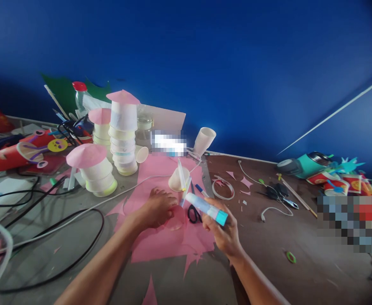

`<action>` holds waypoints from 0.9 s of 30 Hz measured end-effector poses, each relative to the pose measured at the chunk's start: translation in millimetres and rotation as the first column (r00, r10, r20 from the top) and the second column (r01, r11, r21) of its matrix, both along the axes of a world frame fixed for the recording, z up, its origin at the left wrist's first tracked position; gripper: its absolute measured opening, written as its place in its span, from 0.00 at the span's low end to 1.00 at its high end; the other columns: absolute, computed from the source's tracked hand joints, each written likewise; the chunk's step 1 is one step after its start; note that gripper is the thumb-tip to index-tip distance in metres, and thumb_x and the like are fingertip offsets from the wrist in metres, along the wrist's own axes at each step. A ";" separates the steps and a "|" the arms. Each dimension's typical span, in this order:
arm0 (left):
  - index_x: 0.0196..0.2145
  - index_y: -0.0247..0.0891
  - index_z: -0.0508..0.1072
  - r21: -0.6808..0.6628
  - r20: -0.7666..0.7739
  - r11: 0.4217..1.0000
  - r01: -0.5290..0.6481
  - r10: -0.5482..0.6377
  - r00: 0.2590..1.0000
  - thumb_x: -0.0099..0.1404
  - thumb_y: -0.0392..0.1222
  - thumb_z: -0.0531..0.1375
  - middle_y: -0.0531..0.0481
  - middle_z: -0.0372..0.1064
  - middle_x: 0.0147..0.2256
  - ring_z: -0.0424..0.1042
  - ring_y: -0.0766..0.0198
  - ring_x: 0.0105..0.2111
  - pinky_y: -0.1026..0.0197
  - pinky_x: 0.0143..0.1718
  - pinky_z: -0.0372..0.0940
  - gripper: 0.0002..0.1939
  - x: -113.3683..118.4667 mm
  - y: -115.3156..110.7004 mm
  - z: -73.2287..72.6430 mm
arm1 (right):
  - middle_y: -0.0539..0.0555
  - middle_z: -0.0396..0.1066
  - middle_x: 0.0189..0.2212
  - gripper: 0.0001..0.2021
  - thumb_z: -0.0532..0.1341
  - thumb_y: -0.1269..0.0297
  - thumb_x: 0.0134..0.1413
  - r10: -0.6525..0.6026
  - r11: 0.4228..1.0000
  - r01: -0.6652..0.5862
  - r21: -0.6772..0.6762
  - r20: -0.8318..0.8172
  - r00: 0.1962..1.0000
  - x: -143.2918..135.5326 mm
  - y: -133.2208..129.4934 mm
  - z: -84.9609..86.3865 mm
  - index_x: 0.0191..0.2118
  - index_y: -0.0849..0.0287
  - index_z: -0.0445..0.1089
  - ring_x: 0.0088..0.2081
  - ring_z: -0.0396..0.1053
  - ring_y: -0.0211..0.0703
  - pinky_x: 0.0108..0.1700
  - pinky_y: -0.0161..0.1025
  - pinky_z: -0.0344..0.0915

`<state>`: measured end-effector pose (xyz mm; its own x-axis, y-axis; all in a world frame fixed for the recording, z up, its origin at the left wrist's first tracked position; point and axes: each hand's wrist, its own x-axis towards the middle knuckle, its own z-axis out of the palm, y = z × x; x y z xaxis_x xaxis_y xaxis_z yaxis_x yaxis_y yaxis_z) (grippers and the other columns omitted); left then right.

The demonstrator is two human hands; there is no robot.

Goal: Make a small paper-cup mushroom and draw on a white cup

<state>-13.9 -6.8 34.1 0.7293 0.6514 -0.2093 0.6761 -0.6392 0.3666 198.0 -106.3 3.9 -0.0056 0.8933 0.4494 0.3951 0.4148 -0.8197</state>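
My left hand (160,206) rests with bent fingers on a round pink paper piece (175,219), holding its edge against the pink sheet (150,245) beneath. A glue stick (206,207) is gripped in my right hand (225,233). Its turquoise end points toward me and its pale end is tilted toward the paper circle, apart from it. Just past the glue stick lie dark-handled scissors (193,214), partly hidden. A white paper cup (177,180) lies beyond my left hand, with a white stick-like piece (181,173) across it.
At the left stand stacked paper cups (124,140) with pink cone roofs and a shorter roofed stack (93,169). Black cables (99,231) loop across the table. On the right are keys (279,192), a white cable (273,208), pink scraps (245,183) and a turquoise bottle (306,165).
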 end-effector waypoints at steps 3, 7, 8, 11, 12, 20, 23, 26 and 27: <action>0.33 0.39 0.72 -0.016 0.029 1.000 0.019 -0.018 0.999 0.65 0.32 0.53 0.46 0.78 0.41 0.73 0.53 0.44 0.46 0.52 0.60 0.09 -5.2 -0.2 2.4 | 0.47 0.67 0.21 0.18 0.58 0.54 0.69 -0.009 1.000 0.009 0.001 -0.201 0.979 1.4 -0.2 -5.5 0.59 0.55 0.68 0.20 0.67 0.39 0.23 0.37 0.69; 0.30 0.39 0.72 -0.031 0.063 0.999 0.032 -0.030 0.998 0.65 0.32 0.52 0.48 0.76 0.38 0.73 0.55 0.42 0.46 0.53 0.59 0.10 -8.1 1.1 -0.5 | 0.50 0.74 0.26 0.17 0.60 0.60 0.68 0.072 0.997 -0.065 0.042 -0.174 0.982 1.5 -4.9 -8.4 0.59 0.53 0.68 0.24 0.72 0.41 0.27 0.39 0.73; 0.30 0.39 0.71 -0.031 0.063 0.999 0.036 -0.034 0.997 0.64 0.31 0.52 0.48 0.76 0.38 0.73 0.55 0.42 0.46 0.53 0.59 0.10 -7.7 1.5 -1.6 | 0.51 0.75 0.28 0.17 0.61 0.61 0.67 0.093 0.995 -0.086 0.055 -0.144 0.985 2.1 -6.6 -7.9 0.59 0.51 0.68 0.25 0.73 0.41 0.28 0.39 0.73; 0.28 0.39 0.70 -0.043 0.067 0.998 0.036 -0.033 0.997 0.60 0.29 0.53 0.48 0.75 0.37 0.72 0.55 0.41 0.46 0.53 0.59 0.09 -5.8 2.0 -4.1 | 0.52 0.79 0.32 0.16 0.63 0.61 0.65 0.111 0.992 -0.108 0.070 -0.036 0.993 3.0 -10.4 -3.3 0.57 0.50 0.71 0.26 0.75 0.42 0.29 0.39 0.74; 0.28 0.39 0.69 -0.052 0.075 0.998 0.030 -0.026 0.997 0.58 0.28 0.53 0.48 0.75 0.38 0.73 0.55 0.41 0.46 0.53 0.59 0.09 -5.3 2.1 -4.7 | 0.53 0.79 0.33 0.15 0.63 0.60 0.65 0.115 0.991 -0.114 0.068 -0.003 0.993 2.6 -10.9 -0.9 0.56 0.51 0.71 0.26 0.75 0.42 0.29 0.39 0.75; 0.38 0.41 0.71 -0.112 0.180 0.993 -0.019 0.039 0.983 0.58 0.30 0.55 0.50 0.77 0.41 0.74 0.57 0.43 0.49 0.55 0.59 0.11 -8.8 5.6 -11.9 | 0.53 0.81 0.38 0.16 0.63 0.65 0.64 0.143 0.980 -0.154 0.128 0.091 0.986 -2.6 -8.5 10.5 0.57 0.49 0.71 0.28 0.76 0.41 0.31 0.37 0.75; 0.35 0.40 0.70 -0.098 0.156 0.995 -0.021 0.036 0.987 0.57 0.30 0.55 0.49 0.77 0.40 0.74 0.57 0.42 0.50 0.53 0.60 0.10 -8.3 5.4 -10.6 | 0.53 0.81 0.38 0.16 0.64 0.66 0.63 0.138 0.981 -0.148 0.123 0.087 0.987 -2.4 -9.3 9.9 0.56 0.50 0.72 0.28 0.77 0.41 0.32 0.36 0.75; 0.31 0.39 0.69 -0.090 0.124 0.996 -0.004 0.015 0.992 0.59 0.30 0.53 0.49 0.76 0.38 0.74 0.56 0.41 0.50 0.52 0.60 0.07 -4.7 2.8 -7.2 | 0.54 0.81 0.38 0.16 0.64 0.65 0.64 0.126 0.983 -0.131 0.131 0.041 0.991 -4.5 -11.1 8.2 0.56 0.52 0.71 0.30 0.78 0.42 0.33 0.38 0.76; 0.30 0.39 0.68 -0.088 0.118 0.996 0.002 0.008 0.993 0.59 0.30 0.53 0.49 0.76 0.38 0.74 0.56 0.41 0.49 0.52 0.60 0.07 -3.2 1.8 -6.6 | 0.54 0.81 0.37 0.16 0.63 0.65 0.65 0.127 0.982 -0.127 0.141 0.010 0.992 -5.7 -11.6 7.6 0.57 0.52 0.70 0.30 0.78 0.43 0.34 0.39 0.77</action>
